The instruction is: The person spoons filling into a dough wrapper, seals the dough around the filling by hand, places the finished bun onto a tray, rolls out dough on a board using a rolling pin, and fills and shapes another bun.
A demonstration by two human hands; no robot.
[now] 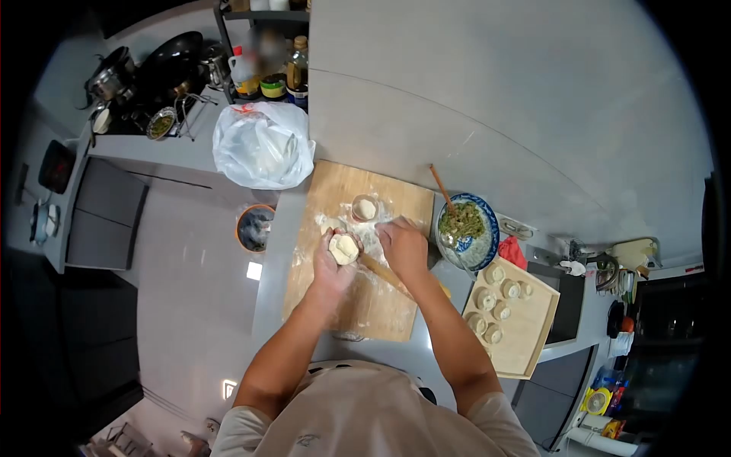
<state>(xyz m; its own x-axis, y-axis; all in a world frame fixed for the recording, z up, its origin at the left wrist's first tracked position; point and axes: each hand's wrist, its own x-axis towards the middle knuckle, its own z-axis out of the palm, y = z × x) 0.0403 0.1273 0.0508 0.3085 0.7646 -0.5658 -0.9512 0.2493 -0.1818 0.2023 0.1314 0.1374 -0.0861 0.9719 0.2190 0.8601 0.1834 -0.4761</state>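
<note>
My left hand (pixel 332 266) is cupped, palm up, around a round, pale piece of dough (pixel 344 248). To its right, my right hand (pixel 403 245) hovers over or rests on the floured board, fingers curled together; whether anything is pinched in them is hidden. A wooden rolling pin (pixel 384 274) lies slantwise between the two hands, partly under my right forearm. Beyond the hands sits a small round dish-like thing (pixel 365 208) with a pale lump in its middle. Another bit of dough (pixel 330 225) lies just past my left fingertips. Flour is scattered over the wooden board (pixel 324 190).
Right of the board stands a blue-patterned bowl (pixel 487 251) of green filling with a brown-handled utensil (pixel 439 183). A wooden tray (pixel 525 350) holds several shaped dough pieces. A white plastic bag (pixel 263 145) sits at the back left, near bottles (pixel 297 65). An orange-rimmed bin (pixel 255 228) is on the floor.
</note>
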